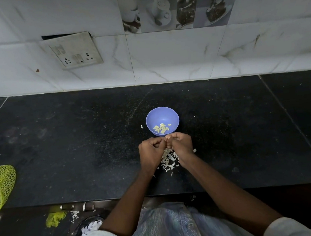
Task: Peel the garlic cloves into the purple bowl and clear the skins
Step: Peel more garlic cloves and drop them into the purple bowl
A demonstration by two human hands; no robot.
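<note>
Between left hand [151,150] and right hand [180,144], fingertips curled, pinching a mostly hidden garlic clove [165,140]: likely light, firm, papery-skinned; grip ends

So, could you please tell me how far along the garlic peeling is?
Done: several peeled cloves lie in the purple bowl. In hand: the left hand and right hand meet just before the bowl, seemingly pinching a clove too hidden to confirm. Left: the skins piled on the black counter remain uncleared.
</note>
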